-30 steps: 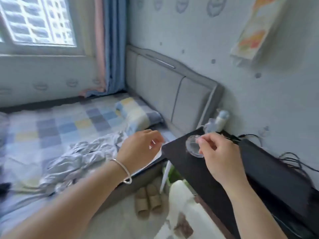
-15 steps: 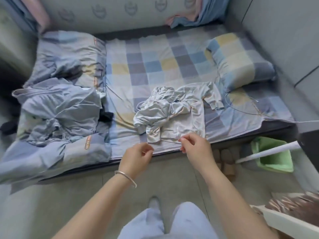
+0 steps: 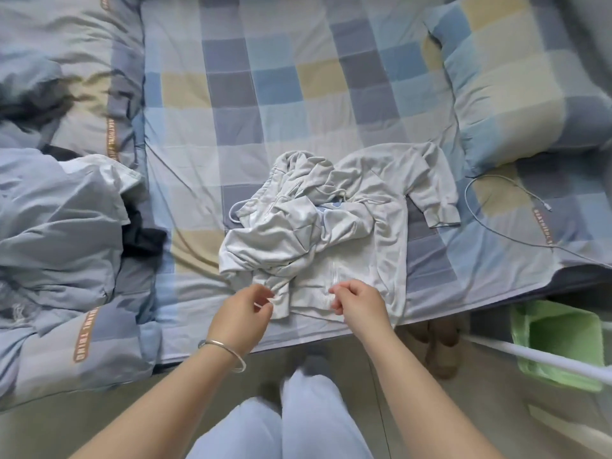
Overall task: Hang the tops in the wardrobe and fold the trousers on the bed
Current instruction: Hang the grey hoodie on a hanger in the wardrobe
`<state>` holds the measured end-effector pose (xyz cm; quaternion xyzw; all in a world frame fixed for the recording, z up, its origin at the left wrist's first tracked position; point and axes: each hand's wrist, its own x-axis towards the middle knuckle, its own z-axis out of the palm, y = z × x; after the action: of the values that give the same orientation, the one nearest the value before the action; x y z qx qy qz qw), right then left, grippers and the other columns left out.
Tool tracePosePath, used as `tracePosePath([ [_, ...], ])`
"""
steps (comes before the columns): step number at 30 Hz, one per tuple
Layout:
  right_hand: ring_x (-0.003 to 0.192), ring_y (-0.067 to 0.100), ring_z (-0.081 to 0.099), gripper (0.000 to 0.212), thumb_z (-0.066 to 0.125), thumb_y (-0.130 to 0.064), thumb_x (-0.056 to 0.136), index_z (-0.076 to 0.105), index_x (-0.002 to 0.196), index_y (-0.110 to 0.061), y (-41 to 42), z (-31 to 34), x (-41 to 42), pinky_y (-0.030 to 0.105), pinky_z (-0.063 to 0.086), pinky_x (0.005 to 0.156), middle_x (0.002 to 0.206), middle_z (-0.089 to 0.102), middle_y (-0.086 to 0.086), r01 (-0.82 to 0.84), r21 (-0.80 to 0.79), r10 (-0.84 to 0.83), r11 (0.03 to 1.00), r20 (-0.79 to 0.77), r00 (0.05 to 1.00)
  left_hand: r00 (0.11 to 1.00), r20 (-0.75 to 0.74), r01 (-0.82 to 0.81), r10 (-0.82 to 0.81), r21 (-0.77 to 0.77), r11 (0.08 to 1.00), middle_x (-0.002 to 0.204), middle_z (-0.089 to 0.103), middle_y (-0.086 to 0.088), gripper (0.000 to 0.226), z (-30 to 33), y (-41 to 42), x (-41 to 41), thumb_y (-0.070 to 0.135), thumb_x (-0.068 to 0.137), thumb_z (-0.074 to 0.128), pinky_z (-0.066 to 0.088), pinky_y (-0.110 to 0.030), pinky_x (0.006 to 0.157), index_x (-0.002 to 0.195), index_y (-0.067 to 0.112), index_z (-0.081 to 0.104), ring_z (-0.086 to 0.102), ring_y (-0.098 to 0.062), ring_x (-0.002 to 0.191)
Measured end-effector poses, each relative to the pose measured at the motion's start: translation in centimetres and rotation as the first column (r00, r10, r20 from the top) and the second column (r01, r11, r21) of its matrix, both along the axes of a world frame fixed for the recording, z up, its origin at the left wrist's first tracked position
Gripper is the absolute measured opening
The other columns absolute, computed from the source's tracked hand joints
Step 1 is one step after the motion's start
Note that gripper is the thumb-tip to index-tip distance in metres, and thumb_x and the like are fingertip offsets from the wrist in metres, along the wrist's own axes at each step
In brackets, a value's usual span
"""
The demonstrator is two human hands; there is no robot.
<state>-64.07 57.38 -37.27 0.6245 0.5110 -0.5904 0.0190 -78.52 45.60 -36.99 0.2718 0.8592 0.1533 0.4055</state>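
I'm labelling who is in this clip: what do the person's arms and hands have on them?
Both forearms are bare, with no sleeves in view. The left wrist carries a thin silver bangle. The left hand and right hand show no gloves; rings cannot be made out.

The view now looks down on the bed (image 3: 298, 94) rather than the dark bedside surface of a second ago. Both hands are at the bed's near edge: the left hand (image 3: 243, 309) and right hand (image 3: 356, 301) reach the pale top's (image 3: 331, 233) hem (fingers curled, grip unclear).
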Motion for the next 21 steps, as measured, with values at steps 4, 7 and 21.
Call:
tracePosePath([
  [4, 0.062, 0.014, 0.057, 0.02, 0.051, -0.017, 0.088, 0.062, 0.071, -0.021, 5.1, -7.2, -2.4, 0.027, 0.044, 0.06, 0.063, 0.061, -0.002, -0.06, -0.051, 0.065, 0.997, 0.101, 0.993, 0.994, -0.048, 0.094, -0.098, -0.091, 0.991, 0.106, 0.065, 0.001, 0.023, -7.2, 3.5, -4.6, 0.018, 0.086, 0.054, 0.047, -0.029, 0.084, 0.107, 0.02, 0.063, 0.061, -0.017, 0.094],
  [7, 0.067, 0.019, 0.059, 0.021, 0.053, -0.019, 0.087, 0.061, 0.068, -0.023, 8.0, -12.7, -4.0, 0.034, 0.051, 0.072, 0.061, 0.062, -0.005, -0.122, -0.048, 0.128, 0.991, 0.15, 0.98, 0.967, -0.109, 0.209, -0.23, -0.178, 0.962, 0.12, 0.058, -0.001, 0.03, -12.6, 6.3, -7.4, 0.021, 0.086, 0.053, 0.044, -0.03, 0.09, 0.115, 0.021, 0.06, 0.055, -0.021, 0.111],
  [21, 0.103, 0.022, 0.057, 0.02, 0.06, -0.025, 0.085, 0.057, 0.104, -0.018, 11.8, -23.9, -12.2, 0.028, 0.042, 0.087, 0.108, 0.061, 0.003, -0.147, 0.275, 0.101, 0.95, 0.172, 0.98, 0.881, 0.025, 0.472, -0.473, -0.116, 0.874, 0.12, 0.061, -0.007, 0.066, -24.1, 15.5, -9.3, 0.032, 0.077, 0.064, 0.044, -0.029, 0.087, 0.137, 0.03, 0.036, 0.055, -0.029, 0.114],
])
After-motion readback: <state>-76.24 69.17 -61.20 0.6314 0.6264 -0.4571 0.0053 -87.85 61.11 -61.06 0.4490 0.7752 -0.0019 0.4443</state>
